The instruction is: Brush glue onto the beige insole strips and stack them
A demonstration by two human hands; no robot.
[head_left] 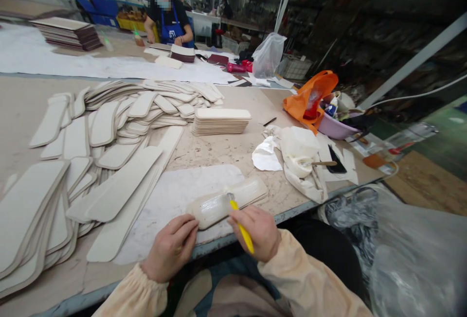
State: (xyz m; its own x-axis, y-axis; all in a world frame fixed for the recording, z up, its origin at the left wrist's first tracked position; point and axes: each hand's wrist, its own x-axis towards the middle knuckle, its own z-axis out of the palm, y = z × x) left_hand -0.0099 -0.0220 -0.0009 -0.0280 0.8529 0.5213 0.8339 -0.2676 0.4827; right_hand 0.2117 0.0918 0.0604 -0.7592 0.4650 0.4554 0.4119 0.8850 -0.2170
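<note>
On the paper sheet (pixel 164 195) near the table edge lies a long, pale, round-cornered panel (pixel 209 208), its upper face shiny with a wet-looking coat. My left hand (pixel 173 244) pinches the panel's left end between thumb and fingers. A yellow-handled brush (pixel 245 232) is gripped in my right hand (pixel 258 232), its head touching the coated face near the middle. Under the panel's right end, the edges of other pieces show. A white tub (pixel 299 147) with a stick in it stands right of my hands.
Loose pale panels (pixel 113 156) cover the table's left side; a neat stack (pixel 221 121) stands behind the paper. At right are a phone (pixel 336 160), an orange bag (pixel 310 98) and a pink basin (pixel 337 127). A co-worker (pixel 171 20) works at the table opposite.
</note>
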